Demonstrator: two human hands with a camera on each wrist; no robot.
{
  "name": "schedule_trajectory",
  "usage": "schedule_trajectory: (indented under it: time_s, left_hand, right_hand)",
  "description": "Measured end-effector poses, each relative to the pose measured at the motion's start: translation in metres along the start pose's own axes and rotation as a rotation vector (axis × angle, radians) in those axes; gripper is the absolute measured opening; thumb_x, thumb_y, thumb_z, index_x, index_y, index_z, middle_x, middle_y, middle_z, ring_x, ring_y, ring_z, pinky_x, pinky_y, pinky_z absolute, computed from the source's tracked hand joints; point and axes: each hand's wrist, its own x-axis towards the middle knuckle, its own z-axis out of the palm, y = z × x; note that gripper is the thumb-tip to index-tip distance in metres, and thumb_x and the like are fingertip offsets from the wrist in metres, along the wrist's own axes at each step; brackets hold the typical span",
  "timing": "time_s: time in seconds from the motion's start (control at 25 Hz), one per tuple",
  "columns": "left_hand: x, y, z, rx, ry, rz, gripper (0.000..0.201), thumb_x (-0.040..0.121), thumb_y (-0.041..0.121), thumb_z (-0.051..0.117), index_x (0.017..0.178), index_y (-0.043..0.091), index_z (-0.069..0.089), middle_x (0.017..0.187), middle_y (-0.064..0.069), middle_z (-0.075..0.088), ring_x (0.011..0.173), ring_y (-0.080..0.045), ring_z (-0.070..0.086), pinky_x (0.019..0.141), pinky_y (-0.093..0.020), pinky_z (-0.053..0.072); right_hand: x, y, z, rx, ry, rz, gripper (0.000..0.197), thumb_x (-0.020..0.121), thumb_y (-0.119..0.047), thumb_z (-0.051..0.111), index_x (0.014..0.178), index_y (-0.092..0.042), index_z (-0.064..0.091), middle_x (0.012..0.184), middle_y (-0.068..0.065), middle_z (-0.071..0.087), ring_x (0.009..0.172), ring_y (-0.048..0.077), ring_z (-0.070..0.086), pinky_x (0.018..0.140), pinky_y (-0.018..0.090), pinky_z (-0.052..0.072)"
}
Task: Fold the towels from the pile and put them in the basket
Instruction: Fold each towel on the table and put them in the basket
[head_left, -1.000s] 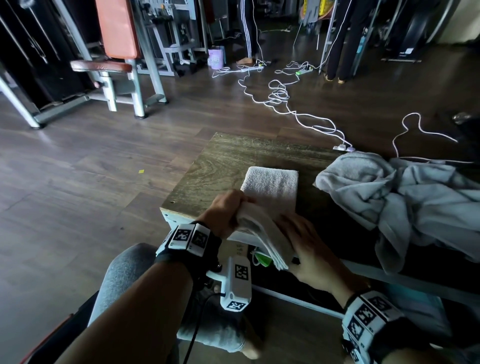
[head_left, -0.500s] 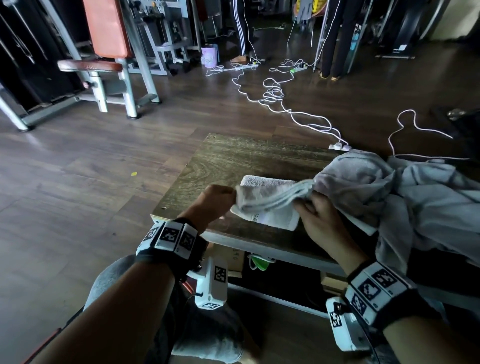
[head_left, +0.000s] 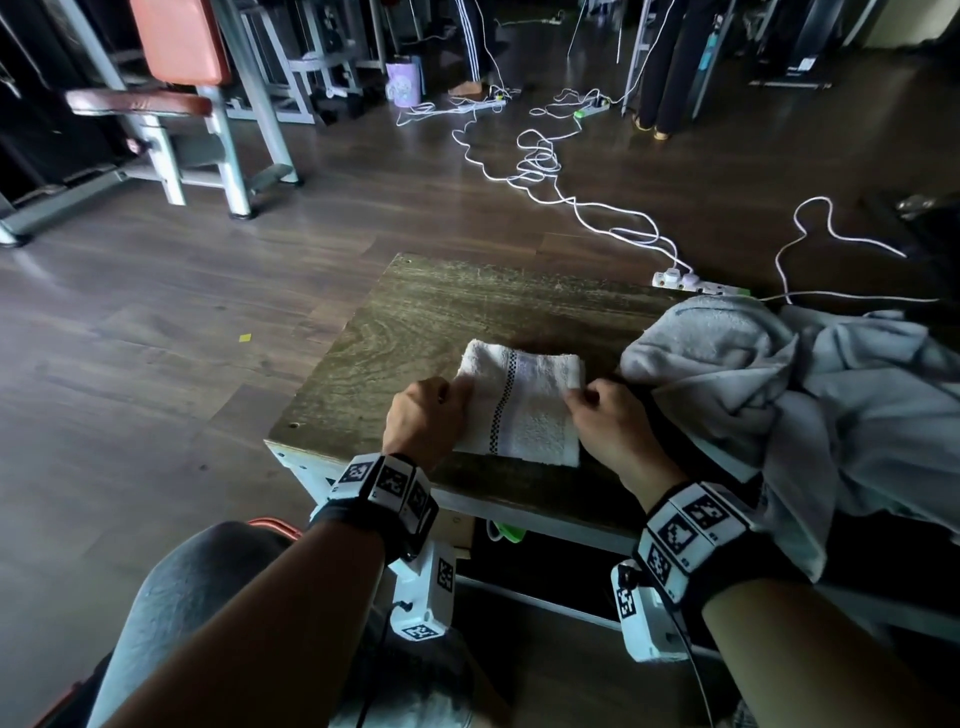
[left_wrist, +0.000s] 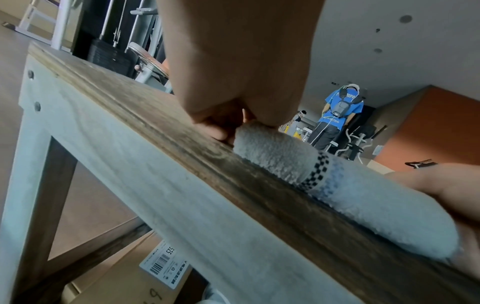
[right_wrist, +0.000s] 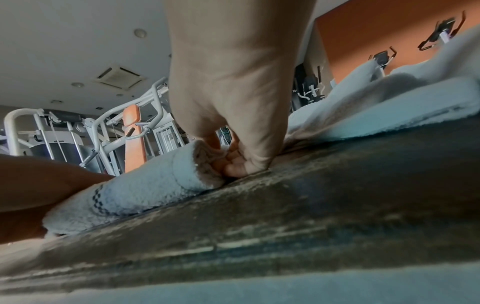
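A folded white towel (head_left: 522, 402) with a black checkered stripe lies flat on the wooden table (head_left: 441, 312) near its front edge. My left hand (head_left: 426, 415) pinches the towel's left edge (left_wrist: 272, 148), fingers curled onto it. My right hand (head_left: 605, 421) grips the right edge, its fingers tucked into the fold (right_wrist: 207, 160). A loose pile of grey-white towels (head_left: 805, 395) sits on the table just right of my right hand. No basket is in view.
A cardboard box (left_wrist: 135, 273) with a barcode label sits under the table. White cables (head_left: 571, 192) and a power strip (head_left: 680, 278) lie on the floor beyond the table. Gym machines (head_left: 182, 104) stand at the back left, and a person in blue (left_wrist: 337, 117) stands far off.
The near half of the towel, lifted in both hands, has been carried forward and laid down over the far half. Both hands now sit at the towel's side edges on the table.
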Motion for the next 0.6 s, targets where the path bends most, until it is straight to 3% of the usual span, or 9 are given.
schedule_trajectory:
  time_s: [0.16, 0.24, 0.36, 0.44, 0.48, 0.56, 0.6]
  left_hand:
    - [0.001, 0.006, 0.003, 0.074, 0.006, -0.037, 0.051, 0.092, 0.057, 0.044, 0.096, 0.012, 0.067, 0.105, -0.019, 0.068, 0.099, -0.039, 0.062, 0.081, -0.039, 0.048]
    - [0.001, 0.012, 0.0, 0.062, -0.045, -0.052, 0.052, 0.091, 0.055, 0.047, 0.103, 0.008, 0.065, 0.111, -0.02, 0.067, 0.103, -0.038, 0.061, 0.085, -0.039, 0.047]
    - [0.0, 0.016, -0.008, 0.088, -0.19, 0.01, 0.042, 0.089, 0.038, 0.062, 0.111, 0.002, 0.062, 0.11, -0.019, 0.065, 0.105, -0.036, 0.062, 0.082, -0.036, 0.049]
    - [0.006, 0.017, -0.013, 0.159, -0.208, 0.056, 0.033, 0.088, 0.03, 0.065, 0.107, 0.003, 0.063, 0.107, -0.018, 0.067, 0.101, -0.033, 0.064, 0.073, -0.032, 0.048]
    - [0.01, 0.018, -0.016, 0.218, -0.157, 0.074, 0.034, 0.087, 0.034, 0.066, 0.107, 0.006, 0.063, 0.108, -0.017, 0.066, 0.101, -0.032, 0.063, 0.074, -0.033, 0.047]
    - [0.015, 0.021, -0.021, 0.296, 0.05, 0.095, 0.042, 0.082, 0.04, 0.068, 0.113, 0.015, 0.056, 0.116, -0.013, 0.056, 0.107, -0.032, 0.052, 0.087, -0.04, 0.045]
    - [0.014, 0.022, -0.02, 0.289, 0.139, 0.138, 0.044, 0.082, 0.04, 0.066, 0.116, 0.017, 0.051, 0.117, -0.012, 0.051, 0.109, -0.031, 0.048, 0.091, -0.044, 0.043]
  right_hand:
    - [0.004, -0.001, 0.001, -0.03, 0.024, 0.049, 0.042, 0.097, -0.044, 0.052, 0.103, -0.005, 0.064, 0.101, 0.014, 0.07, 0.095, 0.029, 0.066, 0.08, 0.034, 0.051]
    - [0.004, -0.006, 0.0, -0.078, 0.056, 0.024, 0.043, 0.095, -0.044, 0.055, 0.113, -0.005, 0.057, 0.11, 0.016, 0.067, 0.098, 0.031, 0.065, 0.079, 0.034, 0.05]
    - [0.003, -0.008, -0.002, -0.261, 0.075, -0.297, 0.056, 0.096, -0.04, 0.054, 0.143, -0.015, 0.038, 0.147, 0.012, 0.043, 0.132, 0.031, 0.044, 0.101, 0.04, 0.04]
    - [0.007, -0.008, -0.01, -0.469, -0.05, -0.454, 0.05, 0.099, -0.045, 0.042, 0.146, -0.029, 0.04, 0.157, -0.001, 0.034, 0.142, 0.026, 0.033, 0.112, 0.045, 0.032]
    - [0.008, -0.008, -0.014, -0.568, -0.102, -0.456, 0.044, 0.099, -0.05, 0.035, 0.137, -0.032, 0.049, 0.15, -0.002, 0.044, 0.138, 0.026, 0.039, 0.11, 0.045, 0.034]
    - [0.001, -0.01, -0.022, -0.673, -0.06, -0.45, 0.042, 0.097, -0.054, 0.028, 0.102, -0.028, 0.061, 0.111, 0.001, 0.066, 0.107, 0.026, 0.06, 0.094, 0.041, 0.043]
    - [-0.005, -0.013, -0.025, -0.683, -0.01, -0.459, 0.041, 0.097, -0.052, 0.032, 0.088, -0.025, 0.06, 0.092, 0.002, 0.067, 0.091, 0.024, 0.063, 0.086, 0.038, 0.045]
